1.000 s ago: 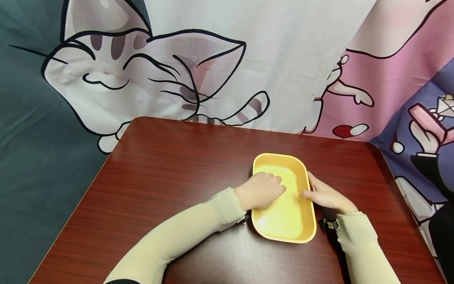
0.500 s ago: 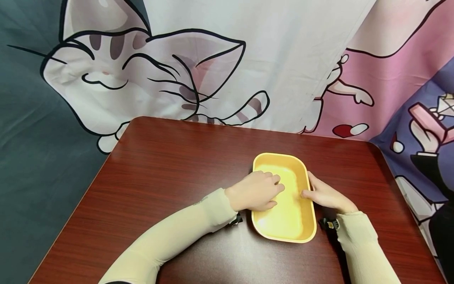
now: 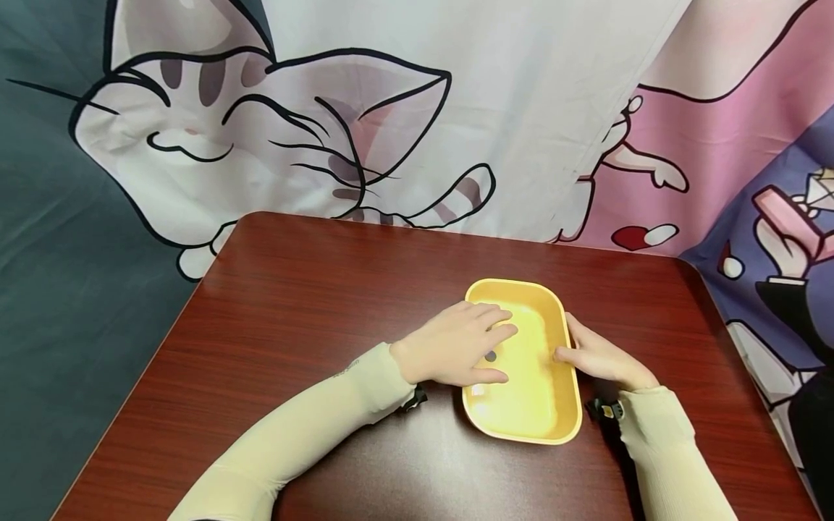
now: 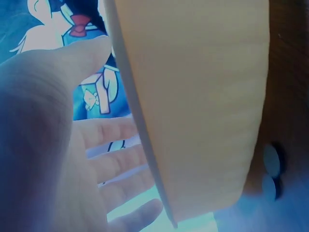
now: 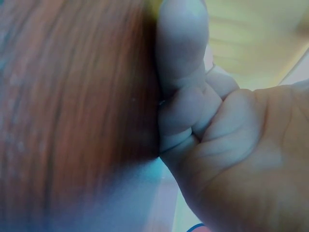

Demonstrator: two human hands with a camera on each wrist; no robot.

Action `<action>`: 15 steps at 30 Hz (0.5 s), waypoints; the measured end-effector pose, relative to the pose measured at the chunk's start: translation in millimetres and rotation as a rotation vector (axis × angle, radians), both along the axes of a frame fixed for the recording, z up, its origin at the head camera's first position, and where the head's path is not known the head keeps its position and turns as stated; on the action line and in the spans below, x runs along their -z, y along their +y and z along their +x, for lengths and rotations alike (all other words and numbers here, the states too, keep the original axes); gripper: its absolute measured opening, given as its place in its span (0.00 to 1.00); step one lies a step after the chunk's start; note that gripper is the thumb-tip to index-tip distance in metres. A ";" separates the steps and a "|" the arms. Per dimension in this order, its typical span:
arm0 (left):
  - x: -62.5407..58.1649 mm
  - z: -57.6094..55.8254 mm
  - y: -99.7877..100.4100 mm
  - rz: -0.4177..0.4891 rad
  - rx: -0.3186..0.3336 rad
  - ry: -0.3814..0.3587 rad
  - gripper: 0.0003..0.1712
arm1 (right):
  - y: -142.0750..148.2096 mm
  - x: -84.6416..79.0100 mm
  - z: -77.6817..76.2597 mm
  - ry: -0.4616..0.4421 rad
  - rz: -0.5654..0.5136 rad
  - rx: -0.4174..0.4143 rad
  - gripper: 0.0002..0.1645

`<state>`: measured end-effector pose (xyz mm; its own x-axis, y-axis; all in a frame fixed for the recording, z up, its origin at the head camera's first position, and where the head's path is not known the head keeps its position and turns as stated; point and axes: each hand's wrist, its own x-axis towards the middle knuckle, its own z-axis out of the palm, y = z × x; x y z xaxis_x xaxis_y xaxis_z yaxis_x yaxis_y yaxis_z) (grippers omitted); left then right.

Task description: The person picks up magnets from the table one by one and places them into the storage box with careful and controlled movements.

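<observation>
A yellow rectangular tub [image 3: 521, 420] with rounded corners stands on the table, right of the middle in the head view. My right hand [image 3: 602, 356] grips its right wall, thumb inside the rim and fingers outside. Over the left rim, my left hand [image 3: 449, 344] spreads its fingers, palm down, holding nothing visible. A small grey disc [image 3: 491, 356] shows against the tub's inside, between left thumb and forefinger. In the left wrist view, the tub's outer wall [image 4: 198, 96] rises beside the fingers. Two small dark discs [image 4: 272, 160] lie on the table by its base.
The brown wood-grain table [image 3: 326, 289] spreads under both arms. A cartoon cat curtain [image 3: 404, 130] hangs right behind its far edge. At the far right is a dark object [image 3: 811, 427].
My left hand has drawn back leftward and its curled fingers have spread. The grey disc now shows inside the tub. My right hand and the tub stay put.
</observation>
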<state>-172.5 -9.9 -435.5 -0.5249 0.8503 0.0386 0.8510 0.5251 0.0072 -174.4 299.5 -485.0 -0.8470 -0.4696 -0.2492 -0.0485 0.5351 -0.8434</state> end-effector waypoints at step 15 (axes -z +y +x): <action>2.7 -0.6 -61.7 0.124 -0.054 -0.031 0.48 | -0.9 -0.5 -0.9 -0.005 0.023 0.013 0.43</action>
